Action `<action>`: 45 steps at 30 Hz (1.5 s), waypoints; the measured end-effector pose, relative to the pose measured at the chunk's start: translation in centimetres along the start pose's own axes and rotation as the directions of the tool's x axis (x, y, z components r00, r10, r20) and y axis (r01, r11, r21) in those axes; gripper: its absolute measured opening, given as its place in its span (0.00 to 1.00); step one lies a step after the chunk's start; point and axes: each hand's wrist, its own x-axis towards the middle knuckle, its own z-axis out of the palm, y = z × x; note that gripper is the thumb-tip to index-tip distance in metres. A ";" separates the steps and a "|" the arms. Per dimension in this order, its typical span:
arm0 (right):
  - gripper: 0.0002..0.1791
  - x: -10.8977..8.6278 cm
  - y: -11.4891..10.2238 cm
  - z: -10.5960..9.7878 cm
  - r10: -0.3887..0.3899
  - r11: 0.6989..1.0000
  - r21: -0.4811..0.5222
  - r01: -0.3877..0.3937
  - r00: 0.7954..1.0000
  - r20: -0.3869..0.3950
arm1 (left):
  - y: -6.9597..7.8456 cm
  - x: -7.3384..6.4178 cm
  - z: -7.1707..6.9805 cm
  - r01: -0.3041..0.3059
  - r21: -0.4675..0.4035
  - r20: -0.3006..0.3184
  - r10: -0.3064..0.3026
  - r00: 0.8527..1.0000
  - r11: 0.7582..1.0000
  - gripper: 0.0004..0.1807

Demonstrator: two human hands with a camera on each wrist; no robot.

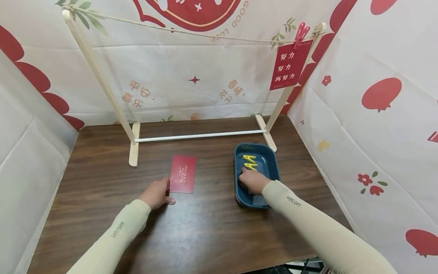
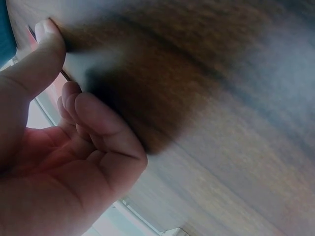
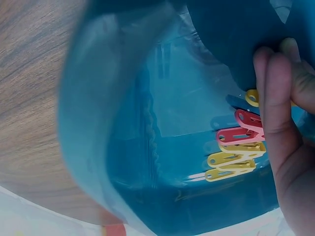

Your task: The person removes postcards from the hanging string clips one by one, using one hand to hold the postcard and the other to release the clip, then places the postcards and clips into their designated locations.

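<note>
On the brown table lies a red card [image 1: 183, 173] with white writing. The fingers of my left hand [image 1: 157, 193] touch its left edge, loosely bent, while the thumb is spread apart near its lower corner [image 2: 88, 142]. My right hand [image 1: 254, 180] reaches into a blue tub [image 1: 275, 160]. In the right wrist view, its thumb and fingers pinch a yellow clothespin [image 3: 249, 102], mostly hidden behind the fingers. Beside it in the tub, a red clothespin [image 3: 229, 136] and several yellow clothespins [image 3: 221, 173] lie in a row.
Behind the card stands a wooden rack [image 1: 99, 76] with a white bottom rod [image 1: 202, 136]. A rope [image 1: 205, 36] runs across its top. At the rope's right end, a red clothespin [image 1: 300, 33] holds a hanging red card [image 1: 289, 66]. Printed cloth walls [image 1: 342, 114] enclose the table.
</note>
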 end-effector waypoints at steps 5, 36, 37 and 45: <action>0.14 -0.5 -1.0 -1.3 0.000 1.000 0.019 -0.001 1.000 0.024 | -0.1 -0.1 0.3 -0.002 0.009 -0.002 0.002 1.000 1.000 0.28; 0.08 -1.2 -2.5 -2.6 0.032 0.999 -0.013 -0.032 0.999 0.008 | 0.4 -0.2 0.1 0.008 0.028 -0.011 -0.008 1.000 1.000 0.29; 0.08 -1.3 -2.7 -2.8 0.035 0.999 -0.016 -0.034 0.999 0.006 | 0.4 -0.2 0.1 0.008 0.028 -0.012 -0.007 1.000 1.000 0.30; 0.10 -0.2 -0.8 -0.4 0.034 0.999 0.025 -0.035 0.999 0.009 | 0.4 -0.2 0.1 0.003 0.022 -0.017 -0.003 1.000 1.000 0.28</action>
